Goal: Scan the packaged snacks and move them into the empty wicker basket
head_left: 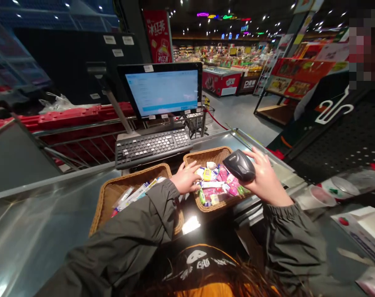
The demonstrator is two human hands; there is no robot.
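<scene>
My right hand [265, 178] is closed around a black barcode scanner [239, 164], held over the right wicker basket [206, 156], which is full of small colourful packets [218, 187]. My left hand [186, 178] reaches into that basket's near left corner, its curled fingers resting on the packets; whether it grips one is hidden. A second wicker basket [113, 193] on the left holds several long flat packs [134, 194].
A grey keyboard [152, 147] and a lit monitor [162, 91] stand behind the baskets on the steel checkout counter [35, 222]. Red shopping trolleys [72, 132] are stacked at the back left. A person in black [345, 132] stands at the right, near plastic items [345, 185].
</scene>
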